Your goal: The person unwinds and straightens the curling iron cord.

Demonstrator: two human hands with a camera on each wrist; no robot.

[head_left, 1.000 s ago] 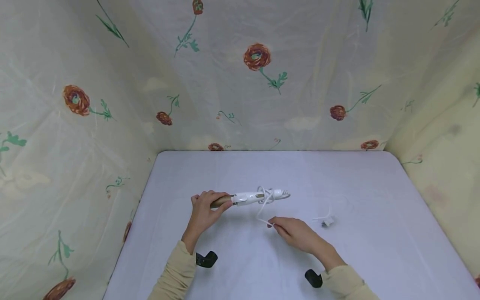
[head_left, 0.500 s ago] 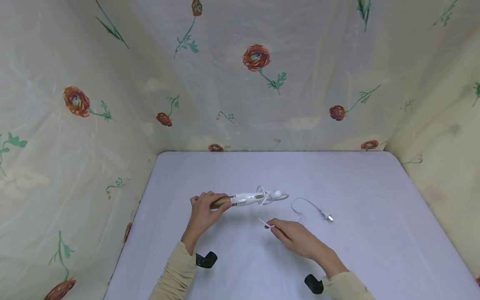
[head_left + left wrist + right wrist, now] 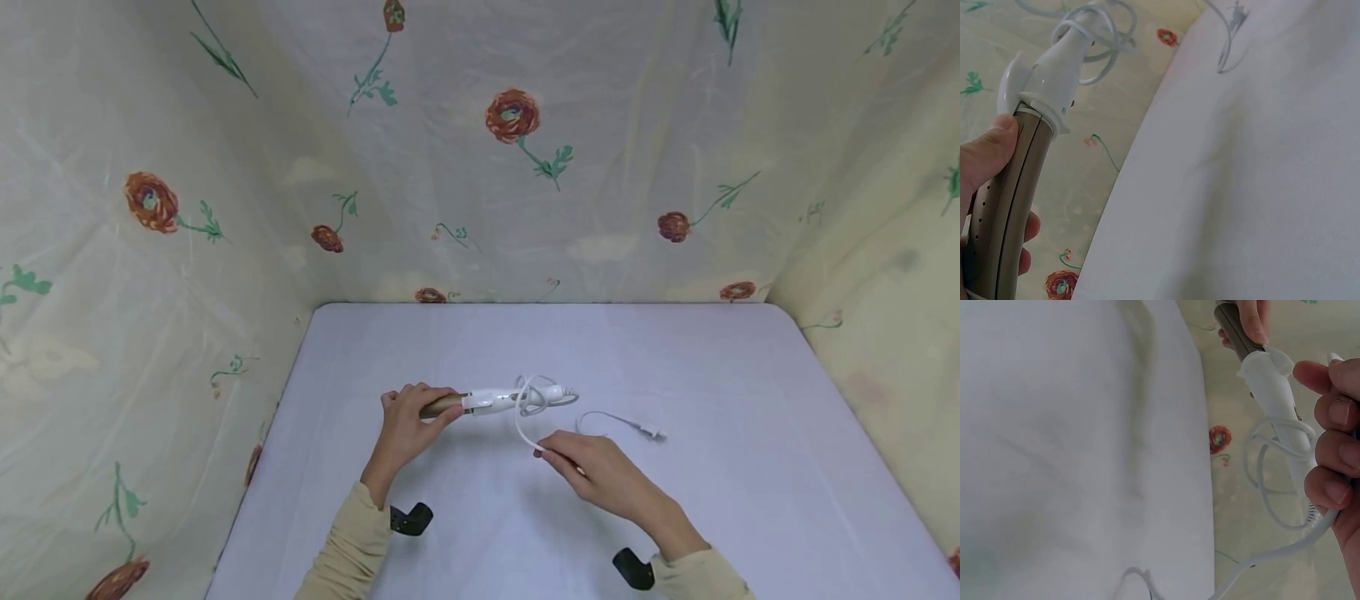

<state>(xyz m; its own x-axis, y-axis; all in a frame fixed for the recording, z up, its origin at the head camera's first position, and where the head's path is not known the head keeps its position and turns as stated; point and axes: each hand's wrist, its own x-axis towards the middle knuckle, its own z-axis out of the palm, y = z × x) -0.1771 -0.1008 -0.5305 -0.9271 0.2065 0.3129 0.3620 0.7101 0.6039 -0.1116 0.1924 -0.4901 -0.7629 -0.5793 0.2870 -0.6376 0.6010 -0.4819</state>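
A curling iron with a white handle and a bronze barrel is held above the table. My left hand grips it by the barrel, thumb on one side and fingers round the other. White cord is wound in loose loops about the handle near its end. In front of the iron and to its right, my right hand holds a length of the cord, its fingers curled in the right wrist view. The cord's free end trails past that hand to a plug on the right.
A white table lies beneath, its back edge against a flower-printed curtain that also rises at both sides. Black pieces stick out by each sleeve at the wrists.
The cord between the right hand and the iron now bows in a wider curve. The trailing cord and plug have swung about on the right. The left hand stays nearly still.
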